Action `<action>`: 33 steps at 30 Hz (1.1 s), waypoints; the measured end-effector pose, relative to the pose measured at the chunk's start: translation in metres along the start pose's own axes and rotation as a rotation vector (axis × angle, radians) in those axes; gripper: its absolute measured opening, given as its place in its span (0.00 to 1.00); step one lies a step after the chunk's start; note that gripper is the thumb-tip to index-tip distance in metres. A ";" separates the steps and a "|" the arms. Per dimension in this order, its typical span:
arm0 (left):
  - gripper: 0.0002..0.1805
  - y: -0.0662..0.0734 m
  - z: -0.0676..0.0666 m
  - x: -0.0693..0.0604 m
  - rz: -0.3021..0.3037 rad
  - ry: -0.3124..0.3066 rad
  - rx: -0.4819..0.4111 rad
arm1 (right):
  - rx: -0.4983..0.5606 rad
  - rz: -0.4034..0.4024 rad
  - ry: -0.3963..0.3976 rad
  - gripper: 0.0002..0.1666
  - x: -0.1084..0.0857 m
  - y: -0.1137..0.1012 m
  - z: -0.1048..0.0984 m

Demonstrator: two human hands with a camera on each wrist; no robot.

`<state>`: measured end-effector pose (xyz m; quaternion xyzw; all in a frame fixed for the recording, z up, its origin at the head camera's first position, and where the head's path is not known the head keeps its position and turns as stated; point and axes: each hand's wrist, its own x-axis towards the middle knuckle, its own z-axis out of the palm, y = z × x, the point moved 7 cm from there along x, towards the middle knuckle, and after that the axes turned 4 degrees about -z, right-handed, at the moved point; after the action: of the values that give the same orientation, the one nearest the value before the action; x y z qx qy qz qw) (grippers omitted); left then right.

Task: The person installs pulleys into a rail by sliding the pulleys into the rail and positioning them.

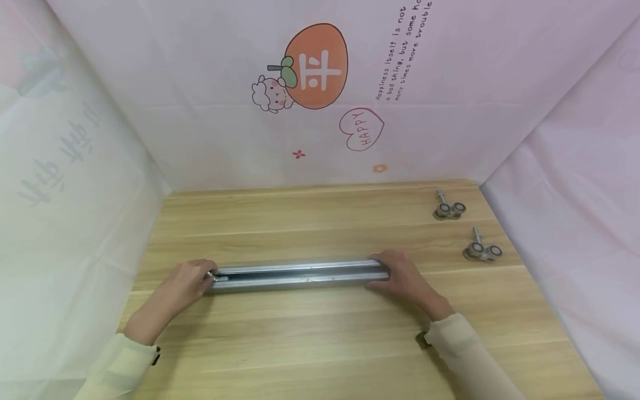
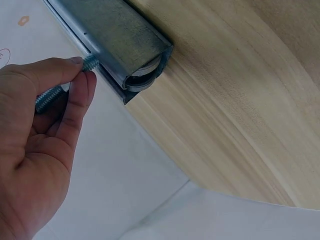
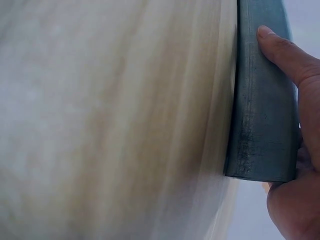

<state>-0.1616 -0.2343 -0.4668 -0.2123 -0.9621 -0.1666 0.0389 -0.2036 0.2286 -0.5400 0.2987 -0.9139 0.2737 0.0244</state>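
Observation:
A metal track [image 1: 300, 278] lies across the wooden table with its slot facing up. At its left end, my left hand [image 1: 189, 280] pinches the threaded bolt [image 2: 91, 62] of a roller between thumb and fingers. The roller's wheels [image 2: 145, 75] sit inside the track's open end in the left wrist view; the rest of the roller is hidden by the track. My right hand [image 1: 400, 278] grips the other end of the track, its thumb along the side wall [image 3: 265, 100] in the right wrist view.
Two more rollers with bolts, a farther one [image 1: 449, 210] and a nearer one [image 1: 482, 251], lie at the table's right side. Printed white cloth [image 1: 225, 139] hangs behind the wooden table [image 1: 310, 344] and along both sides.

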 end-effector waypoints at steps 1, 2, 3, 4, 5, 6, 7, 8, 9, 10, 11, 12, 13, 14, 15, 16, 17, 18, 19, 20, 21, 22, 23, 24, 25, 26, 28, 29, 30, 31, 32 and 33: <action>0.12 0.000 0.000 0.000 0.003 0.003 -0.001 | 0.001 0.005 -0.002 0.35 0.000 0.000 0.000; 0.12 -0.001 0.000 0.000 0.005 0.007 0.000 | 0.002 0.010 -0.005 0.35 0.000 0.000 0.000; 0.12 -0.001 0.000 0.000 0.006 0.010 0.000 | 0.002 0.012 -0.008 0.35 0.000 0.001 0.000; 0.12 -0.001 0.000 0.000 0.009 0.015 -0.001 | 0.004 0.016 -0.009 0.35 0.000 0.001 0.000; 0.12 -0.001 0.000 0.000 0.009 0.018 -0.003 | 0.009 0.018 -0.012 0.35 0.000 0.001 0.000; 0.12 -0.001 0.000 -0.001 0.009 0.021 -0.005 | 0.011 0.020 -0.014 0.35 0.000 0.001 -0.001; 0.12 -0.001 -0.001 -0.001 0.007 0.024 -0.005 | 0.013 0.018 -0.014 0.35 0.000 0.000 -0.001; 0.12 -0.002 -0.001 -0.001 0.004 0.024 -0.004 | 0.014 0.019 -0.017 0.35 0.001 0.000 -0.001; 0.12 -0.002 -0.001 -0.002 0.002 0.026 -0.005 | 0.014 0.018 -0.018 0.35 0.001 -0.001 -0.001; 0.13 -0.002 -0.001 -0.002 -0.001 0.027 -0.002 | 0.017 0.018 -0.021 0.35 0.002 -0.001 -0.002; 0.13 -0.002 -0.002 -0.002 -0.005 0.025 0.000 | 0.020 0.019 -0.024 0.35 0.002 -0.002 -0.002; 0.14 -0.002 -0.002 -0.003 -0.008 0.026 0.001 | 0.021 0.020 -0.028 0.35 0.003 -0.003 -0.003; 0.15 -0.003 -0.003 -0.003 -0.013 0.026 0.003 | 0.025 0.018 -0.032 0.35 0.004 -0.004 -0.003; 0.17 -0.004 -0.003 -0.003 -0.018 0.022 0.003 | 0.029 0.019 -0.038 0.35 0.004 -0.005 -0.003; 0.20 -0.005 -0.003 -0.004 -0.024 0.021 -0.001 | 0.031 0.020 -0.045 0.35 0.004 -0.005 -0.004; 0.23 -0.005 -0.004 -0.004 -0.031 0.017 -0.003 | 0.033 0.022 -0.050 0.36 0.004 -0.006 -0.004; 0.26 -0.007 -0.004 -0.004 -0.041 0.012 -0.012 | 0.036 0.024 -0.058 0.36 0.004 -0.006 -0.004; 0.28 -0.008 -0.005 -0.004 -0.055 0.007 -0.023 | 0.039 0.026 -0.067 0.37 0.004 -0.006 -0.004; 0.31 -0.010 -0.005 -0.005 -0.071 -0.001 -0.033 | 0.042 0.031 -0.074 0.37 0.004 -0.006 -0.005; 0.33 -0.012 -0.005 -0.005 -0.088 -0.010 -0.046 | 0.051 0.038 -0.083 0.38 0.004 -0.005 -0.005; 0.36 -0.014 -0.006 -0.005 -0.105 -0.018 -0.059 | 0.056 0.040 -0.091 0.39 0.004 -0.004 -0.006; 0.38 -0.016 -0.005 -0.005 -0.121 -0.028 -0.073 | 0.066 0.046 -0.097 0.40 0.004 -0.003 -0.006; 0.40 -0.018 -0.005 -0.006 -0.136 -0.037 -0.089 | 0.073 0.049 -0.101 0.40 0.003 -0.001 -0.008; 0.42 -0.020 -0.005 -0.006 -0.151 -0.046 -0.104 | 0.077 0.059 -0.103 0.41 0.003 0.002 -0.009; 0.43 -0.023 -0.004 -0.007 -0.162 -0.054 -0.118 | 0.075 0.068 -0.103 0.42 0.002 0.005 -0.011; 0.45 -0.025 -0.003 -0.008 -0.174 -0.062 -0.131 | 0.072 0.074 -0.099 0.42 0.002 0.008 -0.014; 0.47 -0.029 -0.001 -0.009 -0.190 -0.069 -0.159 | 0.042 0.083 -0.090 0.41 0.000 0.016 -0.023; 0.47 -0.030 0.000 -0.010 -0.196 -0.071 -0.167 | 0.018 0.078 -0.085 0.38 -0.001 0.019 -0.028; 0.48 -0.032 0.001 -0.011 -0.202 -0.073 -0.177 | 0.000 0.080 -0.083 0.36 -0.002 0.022 -0.035; 0.49 -0.034 0.003 -0.012 -0.206 -0.077 -0.186 | -0.019 0.081 -0.077 0.33 -0.003 0.026 -0.042; 0.49 -0.035 0.005 -0.013 -0.210 -0.081 -0.191 | -0.032 0.087 -0.065 0.32 -0.004 0.031 -0.049; 0.49 -0.036 0.007 -0.014 -0.212 -0.085 -0.197 | -0.041 0.099 -0.059 0.30 -0.005 0.035 -0.057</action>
<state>-0.1641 -0.2682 -0.4866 -0.1192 -0.9589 -0.2545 -0.0405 -0.2254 0.2841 -0.5099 0.2603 -0.9334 0.2469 -0.0099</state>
